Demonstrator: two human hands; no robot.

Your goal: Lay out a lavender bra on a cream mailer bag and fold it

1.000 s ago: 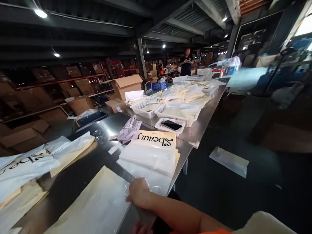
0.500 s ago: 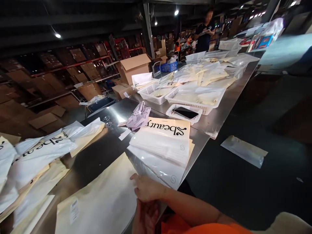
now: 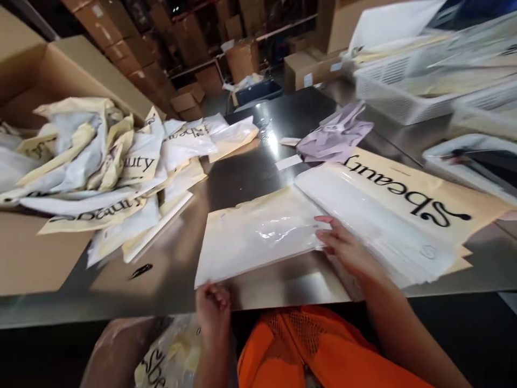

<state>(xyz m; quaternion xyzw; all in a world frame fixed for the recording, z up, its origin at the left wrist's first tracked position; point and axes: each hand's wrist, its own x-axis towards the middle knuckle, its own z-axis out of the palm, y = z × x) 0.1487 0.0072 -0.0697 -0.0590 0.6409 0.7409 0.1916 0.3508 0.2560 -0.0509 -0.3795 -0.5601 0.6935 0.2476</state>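
Left hand: we find our left hand [image 3: 213,303] at the near table edge, fingers curled on the near-left corner of the flat bag; it appears pinched, though the thumb is hidden.
Right hand: our right hand [image 3: 346,249] lies spread and unclenched, fingertips pressing the bag's right edge, where it meets the stack of bags [image 3: 379,221].
Flat bag: one cream plastic bag [image 3: 258,231] lies flat on the steel table [image 3: 169,280], directly before us.
Handling: we judge it light, limp and slick; it will slide on the steel and sag if lifted by one point. Hold it by two corners or along an edge.
Stack count: one stack, sheets too thin to count; one printed cream bag [image 3: 424,196] beneath it.
Lilac item: one crumpled lilac bag [image 3: 335,137] beyond the stack.
Filled bags: a loose heap [image 3: 105,161] at left, more than ten, spilling from a cardboard box [image 3: 36,75].
Baskets: at least two white baskets [image 3: 404,97], blurred.
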